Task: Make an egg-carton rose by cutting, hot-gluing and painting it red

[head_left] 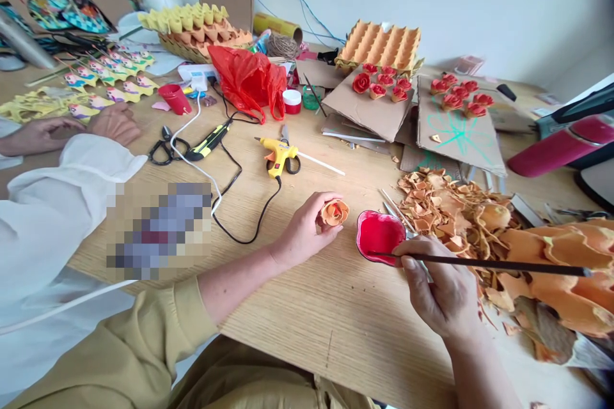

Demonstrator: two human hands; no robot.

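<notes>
Between the thumb and fingers of my left hand (307,230) is an orange paper flower (334,212), shaped like a rose, with some red at its centre. My right hand (439,284) grips a dark-handled paintbrush (499,262). The brush's tip end reaches into a small scalloped dish of red paint (380,233), just right of the flower. Past the dish lies a heap of torn orange egg-carton scraps (436,204). Finished-looking red flowers (384,80) stand on a cardboard piece (359,105) farther back, and more red flowers (453,99) sit on a second cardboard sheet (460,140).
A yellow glue gun (278,154), scissors (165,148) and a yellow-black cutter (210,142) lie behind my left hand, with cords around them. At left rest a co-worker's hands (112,123). A pink bottle (561,146) lies at right, near orange egg cartons (570,268).
</notes>
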